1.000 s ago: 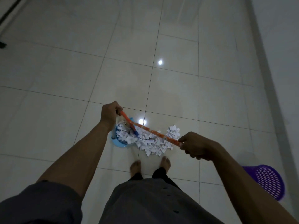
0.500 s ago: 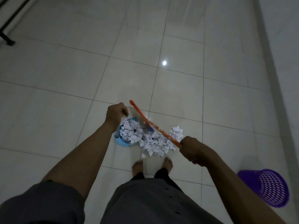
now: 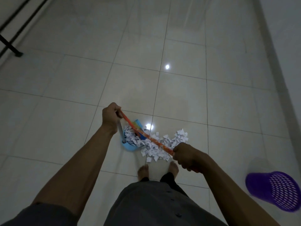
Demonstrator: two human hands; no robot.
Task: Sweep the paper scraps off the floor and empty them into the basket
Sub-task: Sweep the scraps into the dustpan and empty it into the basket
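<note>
White paper scraps point(image 3: 164, 145) lie heaped on the tiled floor just in front of my bare feet. Some of them fill the blue dustpan point(image 3: 130, 147) at the pile's left end. My left hand point(image 3: 110, 117) grips the dustpan's grey upright handle point(image 3: 120, 130). My right hand point(image 3: 187, 157) grips the near end of the broom's orange handle point(image 3: 146, 137), which slants across the pile up to my left hand. A blue and multicoloured broom part point(image 3: 138, 127) shows at the dustpan's far side. The purple mesh basket point(image 3: 273, 191) stands on the floor at the lower right.
A pale wall and its skirting point(image 3: 276, 75) run down the right side, close behind the basket. Black metal legs of a frame point(image 3: 11, 46) stand at the far left. Open tiled floor point(image 3: 130, 70) stretches ahead.
The orange handle's far end has swung back left, now meeting my left hand. My right hand has shifted slightly with it. The dustpan and basket stay where they were.
</note>
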